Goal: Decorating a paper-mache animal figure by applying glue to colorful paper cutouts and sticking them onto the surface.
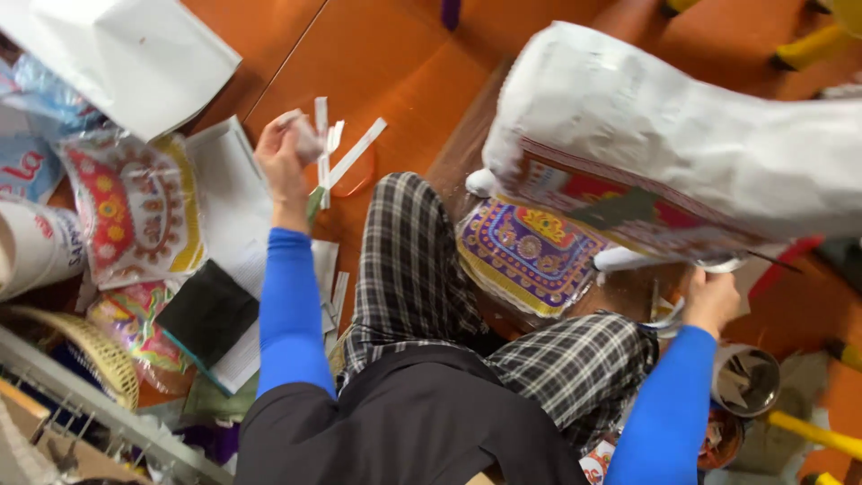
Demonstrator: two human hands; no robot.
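- Left hand (285,148): raised over the orange floor (395,54), fingers curled tight round a small crumpled wad of white paper (305,136); the wad is partly hidden inside the fist.
- White paper strips (346,157): lying loose on the floor just beside the left hand; one has a green end, and how they overlap is hard to make out.
- Right hand (711,301): closed on the lower edge of a large white paper figure (682,135), at a white leg-like part; the grip itself is largely covered by the paper, so the exact part held cannot be told.
- White paper figure: bulky and wrinkled, with a red patterned panel along its underside; cut off by the right edge of the view.
- Patterned purple-and-gold sheet (525,251): on the floor beneath the figure, beside the person's checked trouser knee (409,260).
- Left side of the floor: red-and-yellow printed packets (135,211), a black pad (208,313) and white sheets (229,175), overlapping; a woven basket (94,350) shows only in part.
- Lower right: a shiny metal tin (745,379), partly behind the blue sleeve (669,418).
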